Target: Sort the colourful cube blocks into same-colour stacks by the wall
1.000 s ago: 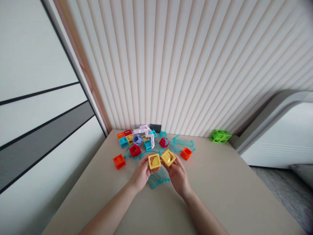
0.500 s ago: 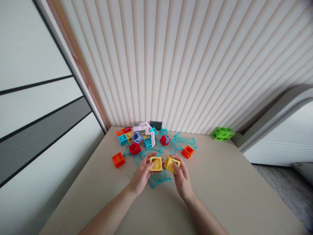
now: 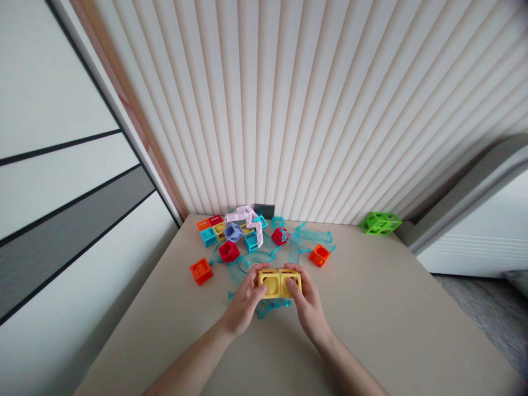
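Note:
Two hollow yellow cube blocks meet side by side above the table. My left hand grips the left yellow cube block, thumb on its near face. The right yellow cube block is in my right hand, whose thumb lies over its opening. Beneath and behind them lie clear teal track pieces, partly hidden by my hands. A red cube block rests beyond my left hand, and an orange cube block lies beyond my right.
Another orange cube block sits at the left. Farther back are joined coloured cubes, a periwinkle block, a lilac zigzag piece and a dark box by the ribbed wall. A green frame block stands at the back right.
The two yellow cube blocks were apart, the right one tilted; now they are level and touching in a row. My hands have come closer together, and the view has shifted slightly.

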The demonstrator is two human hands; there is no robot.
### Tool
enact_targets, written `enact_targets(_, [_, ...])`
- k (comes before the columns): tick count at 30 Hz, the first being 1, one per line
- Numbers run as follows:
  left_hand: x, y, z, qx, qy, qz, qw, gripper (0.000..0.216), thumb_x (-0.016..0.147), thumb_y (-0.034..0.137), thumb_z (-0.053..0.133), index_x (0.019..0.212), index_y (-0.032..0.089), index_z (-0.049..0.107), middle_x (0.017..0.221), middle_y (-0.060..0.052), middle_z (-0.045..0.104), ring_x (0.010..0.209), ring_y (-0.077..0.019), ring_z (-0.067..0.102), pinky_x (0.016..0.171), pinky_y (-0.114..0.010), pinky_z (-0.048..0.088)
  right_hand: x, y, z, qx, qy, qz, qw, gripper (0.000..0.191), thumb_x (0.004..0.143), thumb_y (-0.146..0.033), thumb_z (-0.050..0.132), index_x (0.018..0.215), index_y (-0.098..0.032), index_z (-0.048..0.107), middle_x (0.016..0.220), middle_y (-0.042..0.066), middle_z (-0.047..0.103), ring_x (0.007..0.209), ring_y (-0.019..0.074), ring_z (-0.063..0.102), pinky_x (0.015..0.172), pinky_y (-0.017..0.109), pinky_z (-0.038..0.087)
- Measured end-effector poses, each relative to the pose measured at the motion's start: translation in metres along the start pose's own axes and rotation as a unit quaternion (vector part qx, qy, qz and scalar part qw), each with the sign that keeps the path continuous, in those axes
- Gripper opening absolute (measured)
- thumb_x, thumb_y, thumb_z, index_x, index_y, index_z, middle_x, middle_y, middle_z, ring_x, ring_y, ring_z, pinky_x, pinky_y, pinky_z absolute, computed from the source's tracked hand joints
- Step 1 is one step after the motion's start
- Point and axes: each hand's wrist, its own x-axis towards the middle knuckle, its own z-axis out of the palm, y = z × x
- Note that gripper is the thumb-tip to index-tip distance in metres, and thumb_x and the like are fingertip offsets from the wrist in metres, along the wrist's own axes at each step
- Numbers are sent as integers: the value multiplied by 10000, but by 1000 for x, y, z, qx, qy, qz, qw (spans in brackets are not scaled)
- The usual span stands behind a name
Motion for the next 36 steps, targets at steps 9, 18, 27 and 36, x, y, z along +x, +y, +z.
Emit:
enact_targets(9, [-2, 5, 12, -8, 20, -10, 1000, 588, 769, 328, 838, 1264, 287, 523, 1162, -55, 713, 1062, -244, 698, 928, -348, 541, -17, 13, 0, -114, -20, -121, 986, 361, 931, -388, 655, 1269, -275, 599, 1198, 83, 673, 1077, 264, 643, 943, 372, 538])
enact_targets(18, [3, 1, 3, -68, 69, -4, 995, 568, 753, 358, 852, 1231, 268, 559, 1133, -64, 724, 1033, -245, 705, 905, -343, 544, -18, 34, 0, -111, -31, -111, 987, 742, 820, -330, 790, 1469, -276, 435, 1441, 121, 553, 1324, 331, 525, 1125, 499, 420])
enact_targets(27, [3, 8, 6, -35, 78, -28, 996, 613, 710, 357, 878, 1238, 264, 579, 1160, -72, 702, 1050, -256, 689, 922, -345, 537, -15, 28, 3, -123, -38, -126, 984, 704, 864, -329, 734, 1479, -271, 397, 1394, 118, 586, 1242, 296, 585, 1081, 467, 465])
enact_targets(36, [3, 13, 5, -25, 59, -52, 997, 602, 740, 346, 857, 1258, 280, 558, 1204, -72, 712, 1113, -276, 684, 961, -370, 539, -15, 19, 5, -107, -55, -133, 984, 707, 879, -314, 709, 1506, -278, 385, 1370, 94, 606, 1222, 274, 613, 1043, 392, 501])
